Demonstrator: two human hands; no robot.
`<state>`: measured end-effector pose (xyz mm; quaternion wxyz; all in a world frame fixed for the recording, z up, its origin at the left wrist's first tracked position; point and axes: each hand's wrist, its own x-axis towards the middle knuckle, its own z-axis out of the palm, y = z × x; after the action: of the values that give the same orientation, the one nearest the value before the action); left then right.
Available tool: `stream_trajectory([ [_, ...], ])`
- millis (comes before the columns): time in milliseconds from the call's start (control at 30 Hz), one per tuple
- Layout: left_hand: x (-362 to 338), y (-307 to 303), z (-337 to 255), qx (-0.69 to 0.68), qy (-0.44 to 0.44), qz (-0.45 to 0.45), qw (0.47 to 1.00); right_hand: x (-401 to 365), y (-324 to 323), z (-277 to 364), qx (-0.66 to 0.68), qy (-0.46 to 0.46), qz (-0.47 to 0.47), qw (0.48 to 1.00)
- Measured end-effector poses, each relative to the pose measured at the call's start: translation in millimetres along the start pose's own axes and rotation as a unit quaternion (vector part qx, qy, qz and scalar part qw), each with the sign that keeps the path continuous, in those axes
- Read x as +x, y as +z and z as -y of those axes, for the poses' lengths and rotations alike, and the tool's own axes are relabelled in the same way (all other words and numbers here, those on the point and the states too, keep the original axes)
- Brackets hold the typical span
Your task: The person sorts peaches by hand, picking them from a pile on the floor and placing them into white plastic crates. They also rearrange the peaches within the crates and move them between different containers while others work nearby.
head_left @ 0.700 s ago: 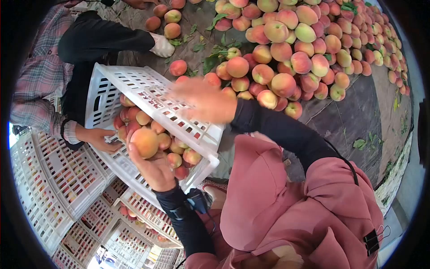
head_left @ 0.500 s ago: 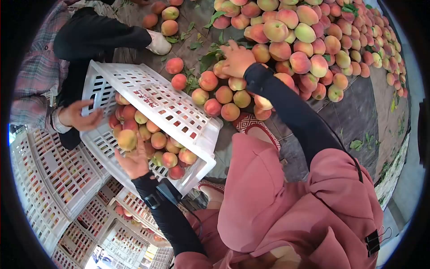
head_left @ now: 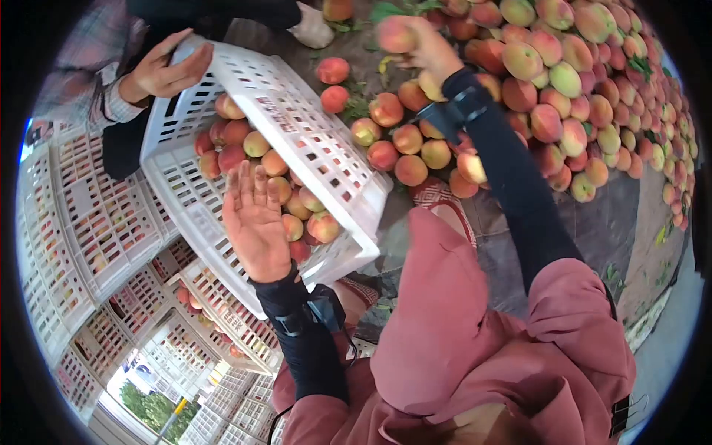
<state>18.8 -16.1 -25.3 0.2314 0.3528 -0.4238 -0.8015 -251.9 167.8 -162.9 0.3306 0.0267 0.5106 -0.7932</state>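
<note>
A white slatted plastic crate (head_left: pixel 297 141) stands tilted at the left centre, with several peaches (head_left: pixel 256 144) inside. Over its opening my left hand (head_left: pixel 256 222) is held palm up, fingers stretched out, with nothing in it. At the top, my right hand (head_left: pixel 430 46) grips a peach (head_left: pixel 397 34), slightly blurred, above the near side of a large peach heap (head_left: pixel 549 104). Loose peaches (head_left: pixel 407 139) lie on the ground between the crate and the heap.
Across from me, another person's hand (head_left: pixel 170 68) holds the crate's upper rim. That person's shoe (head_left: pixel 311 27) is near the heap. Stacked white crates (head_left: pixel 96 208) fill the left side, and another crate holding peaches (head_left: pixel 222 311) stands below. Leaves lie on the dark ground sheet (head_left: pixel 512 222).
My right hand has lifted a peach from the heap. My left hand has turned palm up, empty. The other person's hand has moved up onto the crate rim. The whole view has shifted.
</note>
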Motion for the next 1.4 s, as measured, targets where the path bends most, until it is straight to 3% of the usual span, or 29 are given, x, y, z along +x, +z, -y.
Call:
stream_trajectory([
  [33,-5,2,0,-0.022,-0.011,0.039,0.999,-30,27,7,-0.039,-0.146,0.061,0.987],
  [67,-6,9,1,-0.048,-0.02,0.084,0.995,-31,51,-4,0.022,-0.187,0.158,0.969],
  [100,-10,20,-1,-0.069,-0.039,0.09,0.993,-65,77,12,0.009,-0.185,0.18,0.966],
  [133,-13,25,-4,-0.094,-0.065,0.139,0.984,-66,97,-12,-0.057,-0.393,0.224,0.89],
  [233,-12,22,-8,-0.102,-0.09,0.163,0.977,-106,113,-22,-0.071,-0.314,0.165,0.932],
  [300,7,-24,-8,-0.164,-0.098,0.209,0.959,-89,83,-30,-0.339,-0.411,0.054,0.845],
  [333,13,-28,-11,-0.165,-0.098,0.209,0.959,-86,64,-28,-0.444,-0.376,-0.024,0.813],
  [400,25,-35,-13,0.07,-0.056,-0.03,0.996,-57,10,-44,-0.61,-0.338,-0.151,0.701],
  [433,38,-46,-11,0.069,-0.057,-0.032,0.995,-43,-15,-54,-0.65,-0.319,-0.183,0.665],
  [467,55,-62,-6,0.163,-0.009,-0.069,0.984,-36,-32,-53,-0.7,-0.218,-0.161,0.66],
  [500,67,-71,-3,0.256,0.039,-0.106,0.96,-24,-50,-63,-0.729,-0.191,-0.146,0.641],
  [533,73,-67,-4,0.256,0.036,-0.108,0.96,-26,-47,-61,-0.73,-0.189,-0.144,0.641],
  [600,84,-56,-9,0.166,0.042,-0.174,0.97,-28,-41,-58,-0.756,-0.148,0.022,0.637],
  [633,80,-40,-12,0.139,0.054,-0.169,0.974,-26,-41,-77,-0.787,-0.148,0.043,0.598],
  [667,74,-29,-12,0.141,0.05,-0.173,0.974,-20,-48,-89,-0.787,-0.143,0.047,0.599],
  [733,61,-15,-11,0.213,0.093,-0.03,0.972,-18,-47,-96,-0.744,-0.133,0.039,0.653],
  [800,47,-9,-7,0.221,0.117,0.012,0.968,-9,-44,-98,-0.767,-0.132,-0.019,0.628],
  [833,37,4,-7,0.2,0.103,0.033,0.974,1,-46,-91,-0.529,-0.043,-0.032,0.847],
  [867,28,17,-6,0.177,0.091,0.053,0.979,11,-47,-87,-0.231,0.05,-0.04,0.971],
  [900,17,25,-3,0.158,0.08,0.059,0.982,-3,-31,-78,-0.081,-0.013,-0.057,0.995],
  [967,-1,38,2,0.143,0.072,0.07,0.985,-40,18,-38,0.045,-0.033,-0.017,0.998],
  [1000,-7,44,3,0.125,0.066,0.087,0.986,-44,31,-39,0.131,-0.015,0.108,0.985],
  [1067,-17,50,2,0.116,0.069,0.094,0.986,-78,69,-13,0.166,-0.02,0.23,0.959],
  [1133,-23,47,-4,-0.026,-0.002,0.127,0.992,-76,65,-20,-0.012,-0.125,0.227,0.966],
  [1200,-19,34,-8,-0.038,-0.03,0.098,0.994,-75,42,-47,-0.383,-0.188,0.098,0.899],
  [1267,-17,12,-6,-0.06,-0.109,0.031,0.992,-75,13,-95,-0.732,-0.18,0.085,0.652],
  [1300,-15,3,0,-0.051,-0.099,-0.031,0.993,-79,4,-108,-0.729,-0.183,0.09,0.653],
  [1367,-1,-17,8,-0.028,-0.09,-0.048,0.994,-87,-5,-126,-0.824,-0.182,0.082,0.53],
  [1400,10,-30,12,-0.006,-0.086,-0.061,0.994,-87,-2,-128,-0.823,-0.183,0.088,0.53],
])
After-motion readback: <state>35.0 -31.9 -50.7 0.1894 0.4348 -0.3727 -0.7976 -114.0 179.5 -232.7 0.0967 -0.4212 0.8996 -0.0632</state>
